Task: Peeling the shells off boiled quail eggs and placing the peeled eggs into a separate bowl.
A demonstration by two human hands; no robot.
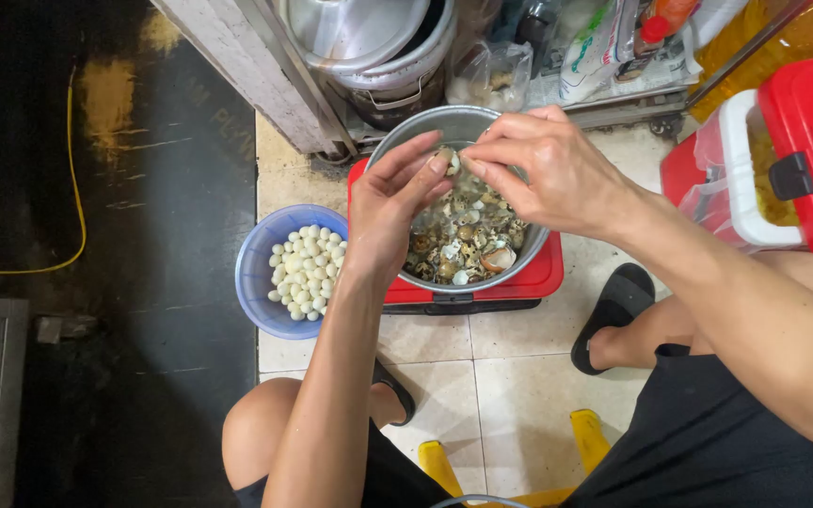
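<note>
My left hand (pixel 390 209) and my right hand (pixel 543 167) meet over a metal pot (pixel 529 256) and pinch a small speckled egg (pixel 446 162) between their fingertips. Bits of shell cling to the egg. The pot is filled with speckled eggs and broken shells (pixel 463 240) and rests on a red box lid (pixel 538 280). To the left on the floor stands a blue bowl (pixel 254 268) holding many small white peeled eggs (pixel 305 270).
A red and white cooler box (pixel 783 141) stands at the right. Large metal pots (pixel 378 42) and plastic bags (pixel 604 42) sit behind on a low shelf. My knees, black sandals (pixel 613 310) and a yellow stool (pixel 510 461) are below on the tiled floor.
</note>
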